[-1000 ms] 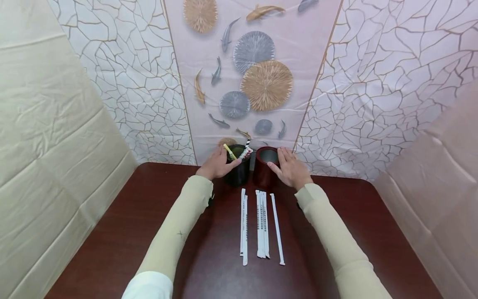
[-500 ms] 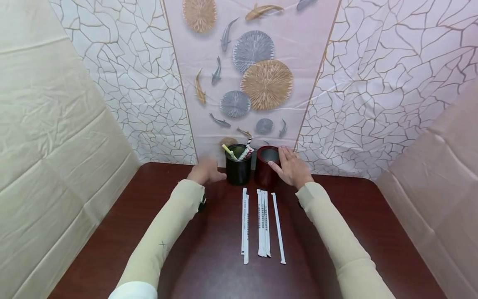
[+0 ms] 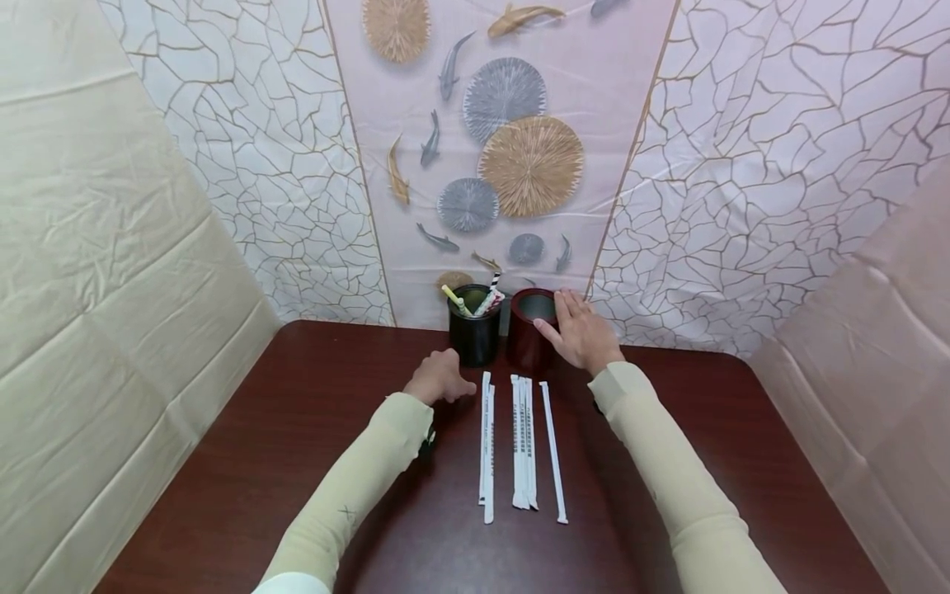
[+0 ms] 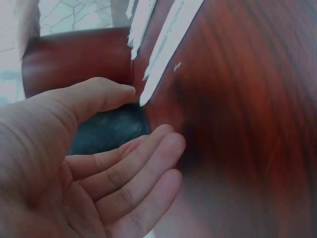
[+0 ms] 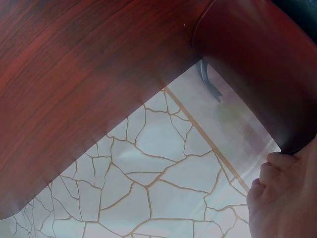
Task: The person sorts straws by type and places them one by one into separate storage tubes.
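My left hand (image 3: 443, 377) hovers in front of the black cup (image 3: 474, 337), near the top ends of the leftmost paper-wrapped straws (image 3: 486, 450). In the left wrist view its fingers (image 4: 143, 186) are relaxed and apart from the thumb, with nothing between them. My right hand (image 3: 583, 332) rests against the right side of the dark red cup (image 3: 529, 351), fingers along the rim. Patterned sticks, one of them yellow (image 3: 454, 299), stand in the black cup. The red cup shows no contents at its mouth.
More wrapped straws lie on the dark red table (image 3: 297, 462): a bundle (image 3: 524, 445) in the middle and a single straw (image 3: 552, 454) to its right. Behind the cups, a patterned cloth (image 3: 475, 165) hangs close to the table's back edge.
My left hand has let go of the black cup, drawn back to the left, then come forward and right toward the leftmost straws. The right hand stays at the red cup.
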